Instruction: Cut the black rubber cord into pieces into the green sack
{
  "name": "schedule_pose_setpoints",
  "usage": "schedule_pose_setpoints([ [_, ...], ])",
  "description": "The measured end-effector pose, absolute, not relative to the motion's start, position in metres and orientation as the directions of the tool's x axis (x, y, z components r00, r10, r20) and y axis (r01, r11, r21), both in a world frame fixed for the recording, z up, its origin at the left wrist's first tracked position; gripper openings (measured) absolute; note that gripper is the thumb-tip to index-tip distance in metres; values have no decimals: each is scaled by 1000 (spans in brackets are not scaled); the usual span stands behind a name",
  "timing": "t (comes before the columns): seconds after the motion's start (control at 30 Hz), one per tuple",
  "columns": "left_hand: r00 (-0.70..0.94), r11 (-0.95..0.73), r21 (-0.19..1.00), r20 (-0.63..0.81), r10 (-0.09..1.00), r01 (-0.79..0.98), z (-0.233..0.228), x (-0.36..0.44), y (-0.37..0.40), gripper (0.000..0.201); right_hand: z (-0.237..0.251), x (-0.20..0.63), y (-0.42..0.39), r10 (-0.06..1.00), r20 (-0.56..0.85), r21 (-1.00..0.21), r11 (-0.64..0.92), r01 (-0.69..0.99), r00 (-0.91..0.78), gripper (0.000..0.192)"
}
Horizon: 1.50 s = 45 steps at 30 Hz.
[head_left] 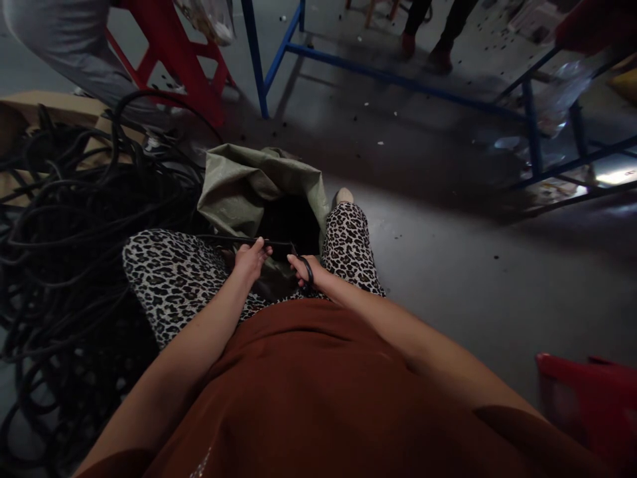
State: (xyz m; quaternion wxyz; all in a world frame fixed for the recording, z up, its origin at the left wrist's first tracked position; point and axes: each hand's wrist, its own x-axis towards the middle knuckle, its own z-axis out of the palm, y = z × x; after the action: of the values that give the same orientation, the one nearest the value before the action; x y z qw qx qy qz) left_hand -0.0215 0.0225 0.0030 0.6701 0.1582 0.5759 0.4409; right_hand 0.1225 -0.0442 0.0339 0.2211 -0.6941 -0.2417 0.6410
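Between my knees stands a grey-green woven sack (233,199), its mouth folded open and its inside dark. My left hand (251,259) grips a black rubber strip (219,238) that runs in from the left over my leg. In my right hand (306,269) is a pair of scissors (308,271) with black handles, fingers closed round them. The blades meet the strip's right end above the sack's opening. Whether they have cut into it cannot be made out.
A large tangled heap of black strips (74,232) lies at my left, partly in a cardboard box (54,99). Ahead are a red stool (166,46) and a blue metal frame (378,76). Another red stool (587,392) stands at lower right. Other people's legs (64,46) show at the top.
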Motion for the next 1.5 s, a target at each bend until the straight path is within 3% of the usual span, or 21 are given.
schedule_pose_setpoints([
  [0.3,-73,547,735,-621,781,-402,1,-23,26,18,24,125,-46,634,-770,-633,-773,34,74,38],
  [0.73,-78,518,711,-620,780,-477,0,-24,27,16,34,121,-49,524,-831,-525,-850,-50,-187,51],
  [1.33,-13,544,704,-617,787,-456,4,-14,16,14,41,119,-45,530,-841,-520,-848,-104,-110,47],
  [1.5,-14,552,705,-622,783,-447,5,-14,15,14,37,120,-47,580,-810,-572,-814,-100,-85,44],
])
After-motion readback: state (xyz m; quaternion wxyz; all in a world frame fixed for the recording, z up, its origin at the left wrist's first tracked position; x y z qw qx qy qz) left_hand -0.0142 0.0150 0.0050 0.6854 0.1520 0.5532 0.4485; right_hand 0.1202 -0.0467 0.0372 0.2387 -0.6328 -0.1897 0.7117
